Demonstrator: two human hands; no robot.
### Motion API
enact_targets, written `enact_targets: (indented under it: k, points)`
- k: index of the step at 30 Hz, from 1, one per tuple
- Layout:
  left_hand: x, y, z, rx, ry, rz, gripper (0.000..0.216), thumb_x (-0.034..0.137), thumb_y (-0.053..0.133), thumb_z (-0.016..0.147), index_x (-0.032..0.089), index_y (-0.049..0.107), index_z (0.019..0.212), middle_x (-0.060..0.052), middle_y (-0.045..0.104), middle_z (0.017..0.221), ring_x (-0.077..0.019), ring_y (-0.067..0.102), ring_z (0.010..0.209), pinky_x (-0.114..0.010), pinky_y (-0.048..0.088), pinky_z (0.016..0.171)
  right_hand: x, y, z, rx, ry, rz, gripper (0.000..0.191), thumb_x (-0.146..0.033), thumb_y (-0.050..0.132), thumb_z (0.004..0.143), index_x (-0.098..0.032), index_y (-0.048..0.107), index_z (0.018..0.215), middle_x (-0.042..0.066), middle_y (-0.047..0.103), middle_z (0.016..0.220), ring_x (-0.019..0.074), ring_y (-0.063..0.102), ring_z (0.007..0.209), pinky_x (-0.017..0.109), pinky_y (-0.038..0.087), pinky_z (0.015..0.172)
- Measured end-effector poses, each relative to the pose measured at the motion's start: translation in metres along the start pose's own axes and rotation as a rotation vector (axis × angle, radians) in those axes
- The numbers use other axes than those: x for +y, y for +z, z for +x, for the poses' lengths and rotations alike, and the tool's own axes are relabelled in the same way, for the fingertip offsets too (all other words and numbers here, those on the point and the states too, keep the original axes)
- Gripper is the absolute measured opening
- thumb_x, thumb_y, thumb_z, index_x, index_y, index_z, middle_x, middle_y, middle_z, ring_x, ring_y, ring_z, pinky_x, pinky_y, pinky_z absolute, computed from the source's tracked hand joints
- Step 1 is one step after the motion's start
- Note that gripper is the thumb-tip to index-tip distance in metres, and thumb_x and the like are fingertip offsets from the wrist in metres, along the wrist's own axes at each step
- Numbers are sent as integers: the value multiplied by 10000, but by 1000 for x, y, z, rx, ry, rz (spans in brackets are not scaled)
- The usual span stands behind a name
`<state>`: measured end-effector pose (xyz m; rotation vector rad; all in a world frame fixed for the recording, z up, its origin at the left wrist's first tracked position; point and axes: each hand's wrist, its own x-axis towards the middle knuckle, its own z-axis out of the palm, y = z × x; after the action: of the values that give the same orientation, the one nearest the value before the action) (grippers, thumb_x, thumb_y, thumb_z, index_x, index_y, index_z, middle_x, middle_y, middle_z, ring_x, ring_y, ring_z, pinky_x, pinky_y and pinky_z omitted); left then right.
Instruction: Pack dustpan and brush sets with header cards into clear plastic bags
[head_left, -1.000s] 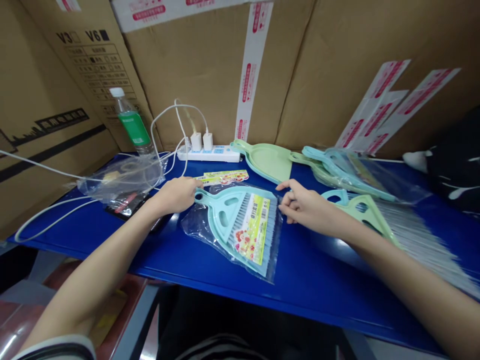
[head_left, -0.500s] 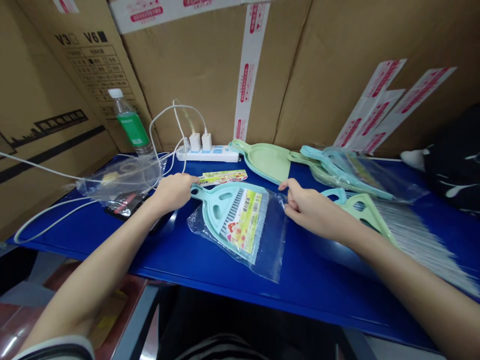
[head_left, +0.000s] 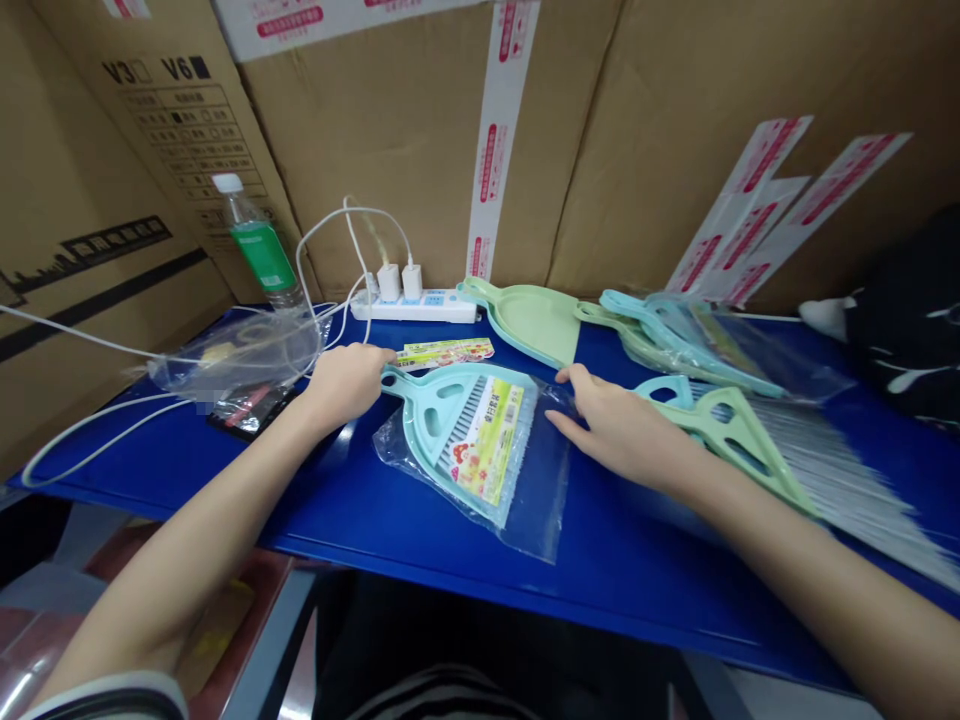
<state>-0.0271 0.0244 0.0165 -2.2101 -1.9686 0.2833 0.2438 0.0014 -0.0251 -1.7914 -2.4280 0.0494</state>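
Observation:
A light-blue dustpan (head_left: 420,450) with a matching hand brush (head_left: 519,460) nested in it lies in the middle of the table. A clear plastic bag (head_left: 541,510) is around the set, and a yellow-green printed card (head_left: 489,440) covers part of the bristles. My left hand (head_left: 351,382) is closed at the handle end of the dustpan; its fingertips are partly hidden. At the bag's right edge, my right hand (head_left: 600,415) has its thumb and index finger apart, and the index fingertip is near the bag's upper right corner.
Green and blue dustpans (head_left: 532,320) lie behind, bagged ones (head_left: 675,335) to the right. Brushes with green and blue handles (head_left: 739,440) lie beside my right forearm. Printed cards (head_left: 442,353), a power strip (head_left: 420,306), cables, a bottle (head_left: 262,255) and a plastic bag (head_left: 247,350) are at left.
My right hand's thumb has spread away from the index finger, and its curled fingers have loosened. The left hand and the bagged dustpan are nearly unmoved.

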Motion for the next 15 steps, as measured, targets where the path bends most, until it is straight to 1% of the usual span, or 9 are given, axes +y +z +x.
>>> enact_targets:
  k: [2,4,6,8,10,12,14,15]
  points:
    - [0,1,1,9,-1,5,421,140,358,866,265,668,1121,-82,715,1063,-280,666,995,-372,515,792,0,0,-1,-23,-14,-25,306,-280,425,900,-130,480,1161,162,685,993,289,681,868,366,504,705]
    - [0,1,1,18,-9,13,398,152,359,875,264,677,1086,-68,717,1053,-270,666,990,-360,513,793,0,-1,-1,-56,-14,-51,345,-282,404,915,-112,476,1206,190,664,1096,310,668,941,391,512,734]
    - [0,0,2,33,-32,21,368,180,358,892,254,679,1056,-62,716,1050,-266,662,994,-346,509,790,-1,-1,-2,-91,-4,-80,375,-286,380,927,-89,476,1231,209,646,1138,323,664,952,406,517,725]
    - [0,-1,3,54,-55,27,343,218,360,909,237,672,1051,-65,705,1078,-271,653,1010,-336,506,784,-2,-2,-3,-103,-12,-115,392,-287,364,933,-75,483,1241,214,640,1136,323,671,915,408,519,700]
    - [0,-2,3,74,-70,33,334,246,360,920,216,662,1059,-78,688,1107,-283,647,1017,-332,504,769,-3,-3,-3,-58,-52,-154,404,-279,368,929,-83,479,1264,203,634,1136,305,679,844,395,513,661]
    - [0,-2,3,109,-79,45,341,248,346,929,194,663,1041,-93,678,1088,-287,655,984,-325,501,729,-4,-4,-3,21,-118,-181,416,-256,398,912,-116,467,1298,174,627,1130,262,674,738,361,493,602]
    - [2,-2,1,175,-48,47,360,242,320,940,172,664,1020,-106,669,1038,-281,664,930,-321,493,680,-4,-4,-2,92,-211,-186,408,-221,427,895,-166,489,1295,131,628,1075,213,643,652,320,456,551]
    - [3,-2,-1,213,-7,34,367,243,310,947,166,663,1015,-106,665,1013,-273,666,900,-319,487,659,-3,-4,-1,119,-260,-179,384,-204,434,890,-186,522,1263,112,626,1034,196,626,633,302,435,534]
